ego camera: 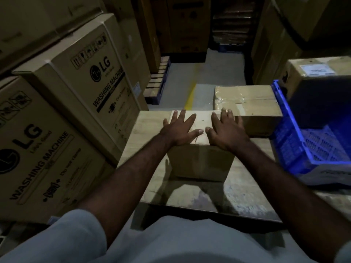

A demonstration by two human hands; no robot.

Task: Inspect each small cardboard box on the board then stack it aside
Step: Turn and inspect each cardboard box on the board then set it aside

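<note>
A small plain cardboard box (pixel 201 162) stands in the middle of the pale wooden board (pixel 245 194). My left hand (pixel 177 129) lies flat on the left half of its top, fingers spread and straight. My right hand (pixel 226 130) lies flat on the right half, thumbs nearly meeting. Behind and to the right sits a second taped cardboard box (pixel 247 103), its front partly hidden by my right hand.
Large washing machine cartons (pixel 79 88) are stacked close on the left. A blue plastic crate (pixel 296 141) stands on the right, with a labelled carton (pixel 319 71) behind it. Concrete floor with a yellow line (pixel 190 97) runs ahead between tall stacks.
</note>
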